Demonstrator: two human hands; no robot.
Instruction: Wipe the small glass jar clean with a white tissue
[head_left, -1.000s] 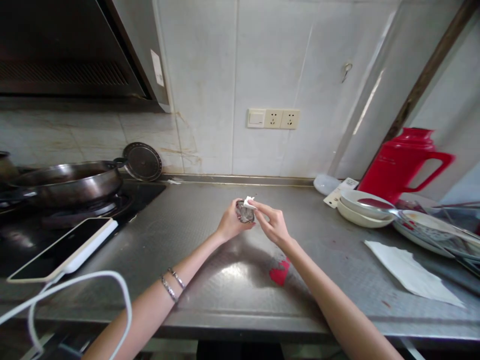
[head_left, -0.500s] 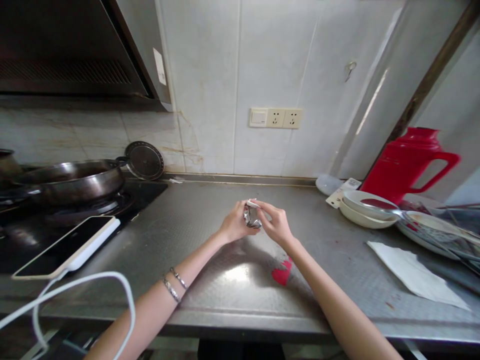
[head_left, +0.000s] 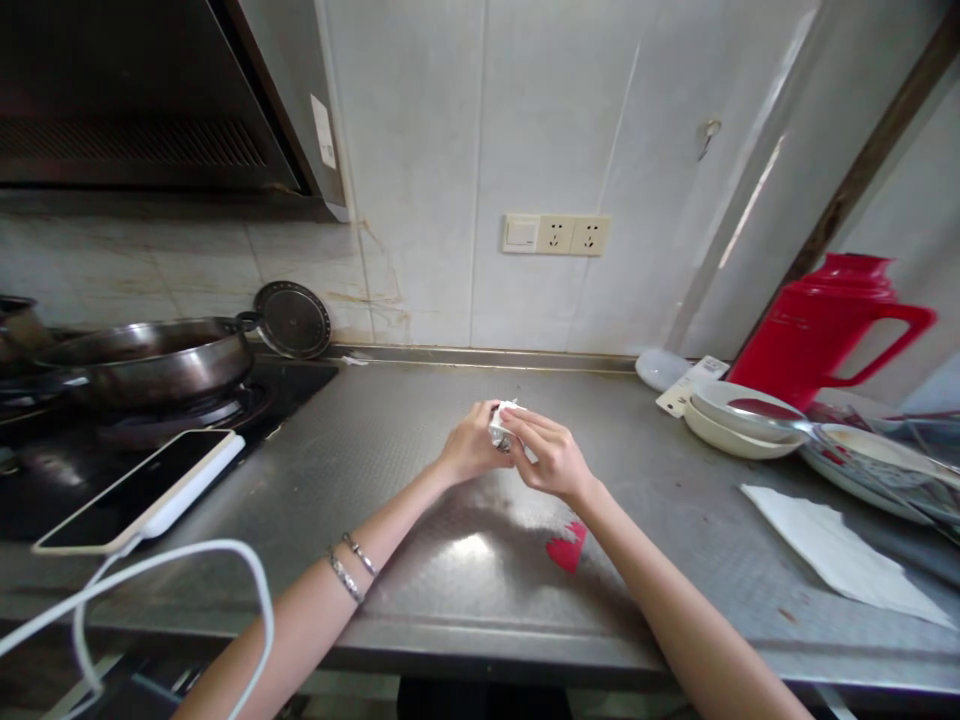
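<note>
Above the middle of the counter, my left hand [head_left: 472, 446] is wrapped round a small shiny silver object [head_left: 500, 442], mostly covered by my fingers, so its kind cannot be made out. My right hand [head_left: 553, 456] presses a folded piece of white tissue [head_left: 505, 416] against the top of it with its fingertips. Both hands touch the object from opposite sides. A red jagged-edged heart shape [head_left: 568, 548] lies on the counter below my right wrist.
To the left, a phone [head_left: 135, 490] with a white cable [head_left: 240, 550] lies by the stove, under a steel pan [head_left: 172, 365]. On the right are a torn white tissue sheet [head_left: 840, 550], stacked bowls [head_left: 739, 435], a patterned plate [head_left: 847, 475] and a red thermos [head_left: 821, 330].
My right fingers have moved over the silver object's top, and the white tissue now covers more of it. The left hand stays nearly in place. The view has shifted slightly.
</note>
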